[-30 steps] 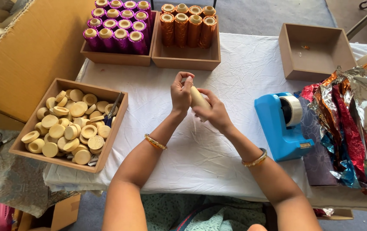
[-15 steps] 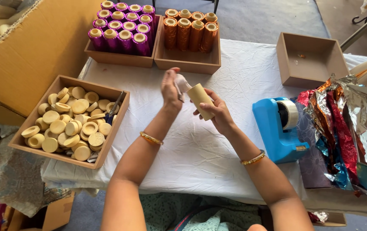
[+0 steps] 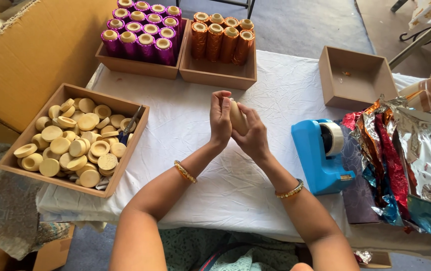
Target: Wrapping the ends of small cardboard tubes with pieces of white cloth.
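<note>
Head view, left hand (image 3: 220,119) and right hand (image 3: 252,134) both closed around a cream cylinder (image 3: 237,118), held above the white tablecloth (image 3: 185,125), wooden tray of cream caps (image 3: 70,143) left, blue tape dispenser (image 3: 318,153) right.

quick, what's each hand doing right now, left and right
Left hand: closed against the end of the tan cardboard tube.
Right hand: closed around the same tube, holding it above the white cloth.
</note>
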